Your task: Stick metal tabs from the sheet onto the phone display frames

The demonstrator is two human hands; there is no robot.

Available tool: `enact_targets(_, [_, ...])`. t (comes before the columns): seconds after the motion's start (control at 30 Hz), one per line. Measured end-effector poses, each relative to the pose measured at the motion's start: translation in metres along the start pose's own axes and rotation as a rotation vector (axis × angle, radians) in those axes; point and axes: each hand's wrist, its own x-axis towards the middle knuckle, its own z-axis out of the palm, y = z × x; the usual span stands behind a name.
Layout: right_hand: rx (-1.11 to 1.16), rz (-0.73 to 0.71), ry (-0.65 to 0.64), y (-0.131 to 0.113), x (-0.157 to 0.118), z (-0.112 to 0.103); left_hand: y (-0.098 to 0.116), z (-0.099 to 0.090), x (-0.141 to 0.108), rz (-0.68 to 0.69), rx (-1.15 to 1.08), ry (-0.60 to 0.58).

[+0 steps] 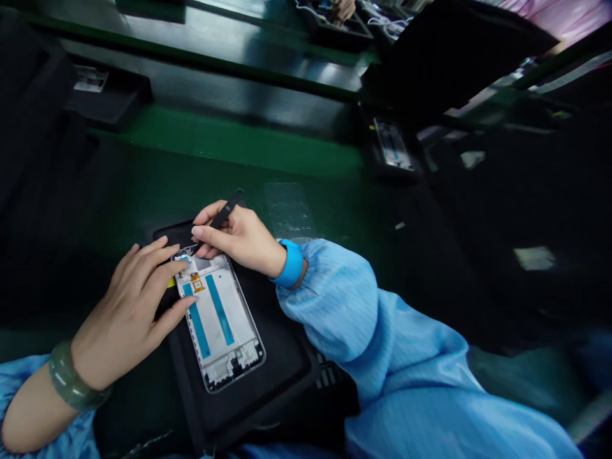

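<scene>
A phone frame [222,319] with two blue strips and an orange flex cable [197,284] lies tilted on a black tray [282,357]. My left hand [138,299] rests with fingers spread on the frame's upper left edge and holds nothing. Black tweezers [224,213] are gripped in my right hand [239,236], their tip down at the top end of the frame. The exact part under the tip is too small to tell.
A clear plastic sheet [289,207] lies on the green mat beyond my right wrist. Another phone frame [393,145] sits in a black tray at the upper right. A black block [112,102] stands at the upper left. A person's hand [343,11] shows at the top.
</scene>
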Motion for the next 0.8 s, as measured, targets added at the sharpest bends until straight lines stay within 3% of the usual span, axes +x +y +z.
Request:
enact_targets(0.3, [-0.235,-0.153,0.021,0.005,-0.004,0.001,0.011,-0.002,0.006,0.008,0.22,0.004])
enact_targets(0.5, [-0.024,-0.253,0.197,0.0,-0.001,0.001,0.021,-0.001,0.007,-0.018,0.285,0.002])
enact_targets(0.8, [-0.179,-0.261,0.057,0.007,0.003,-0.001,0.019,0.003,0.004,-0.051,0.27,0.018])
